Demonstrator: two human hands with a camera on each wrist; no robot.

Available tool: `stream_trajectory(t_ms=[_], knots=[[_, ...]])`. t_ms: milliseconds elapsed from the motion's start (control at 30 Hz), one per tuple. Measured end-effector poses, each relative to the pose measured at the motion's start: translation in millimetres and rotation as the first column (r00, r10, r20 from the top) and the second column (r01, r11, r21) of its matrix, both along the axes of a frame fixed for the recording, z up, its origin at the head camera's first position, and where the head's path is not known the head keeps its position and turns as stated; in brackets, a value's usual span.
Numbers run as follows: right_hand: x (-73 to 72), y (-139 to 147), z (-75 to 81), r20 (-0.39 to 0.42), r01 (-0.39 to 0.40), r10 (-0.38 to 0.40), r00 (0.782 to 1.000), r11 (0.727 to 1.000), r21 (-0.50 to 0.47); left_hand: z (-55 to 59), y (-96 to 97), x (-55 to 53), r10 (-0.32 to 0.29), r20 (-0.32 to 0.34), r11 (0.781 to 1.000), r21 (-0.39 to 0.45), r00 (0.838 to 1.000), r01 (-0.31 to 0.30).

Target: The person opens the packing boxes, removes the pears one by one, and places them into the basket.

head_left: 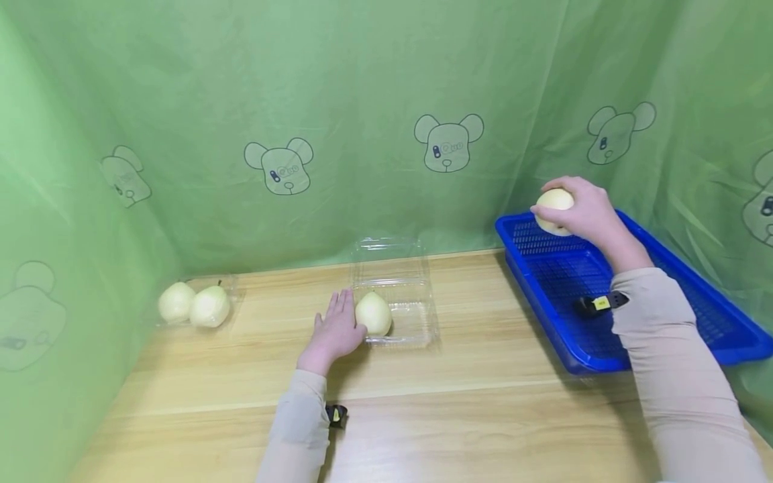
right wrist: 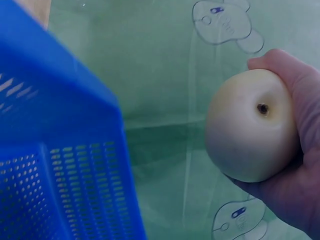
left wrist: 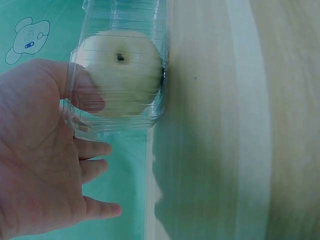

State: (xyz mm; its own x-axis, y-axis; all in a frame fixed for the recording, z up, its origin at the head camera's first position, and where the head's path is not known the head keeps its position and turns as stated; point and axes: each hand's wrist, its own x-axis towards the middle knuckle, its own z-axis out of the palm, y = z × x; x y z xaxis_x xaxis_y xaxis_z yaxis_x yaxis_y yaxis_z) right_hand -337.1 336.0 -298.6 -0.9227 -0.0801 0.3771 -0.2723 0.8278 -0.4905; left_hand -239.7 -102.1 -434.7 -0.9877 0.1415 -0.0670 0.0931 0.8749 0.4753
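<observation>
Right hand (head_left: pixel 581 206) curled round pale yellow round pear (right wrist: pixel 247 132), raised above far end of blue perforated plastic basket (head_left: pixel 543 302). Left hand (head_left: pixel 335 332), fingers extended, touching open clear plastic container (head_left: pixel 413 320) on wooden surface (head_left: pixel 447 429); second pear (head_left: pixel 373 314) in its left side.

On the green curtain (head_left: pixel 362 80) before you, printed animal heads (head_left: pixel 447 159) carry outlined lettering (head_left: pixel 451 148) that you can read, uncertainly, as "Quo"; the yellow labels (head_left: pixel 601 304) on the black devices (head_left: pixel 584 308) at your wrists are too small to make out.
</observation>
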Motion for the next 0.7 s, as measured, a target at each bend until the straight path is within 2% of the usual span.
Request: stream_trajectory(t_ms=[267, 700], knots=[[-11.7, 18, -18.4, 0.012, 0.041, -0.040, 0.999, 0.998, -0.046, -2.3, 0.8, -0.1, -0.007, 0.008, 1.000, 0.003, 1.000, 0.007], [-32.8, 34, -52.0, -0.019, 0.135, -0.139, 0.990, 0.979, -0.151, -1.2, 0.2, -0.4, -0.004, 0.000, 1.000, 0.006, 1.000, 0.004]])
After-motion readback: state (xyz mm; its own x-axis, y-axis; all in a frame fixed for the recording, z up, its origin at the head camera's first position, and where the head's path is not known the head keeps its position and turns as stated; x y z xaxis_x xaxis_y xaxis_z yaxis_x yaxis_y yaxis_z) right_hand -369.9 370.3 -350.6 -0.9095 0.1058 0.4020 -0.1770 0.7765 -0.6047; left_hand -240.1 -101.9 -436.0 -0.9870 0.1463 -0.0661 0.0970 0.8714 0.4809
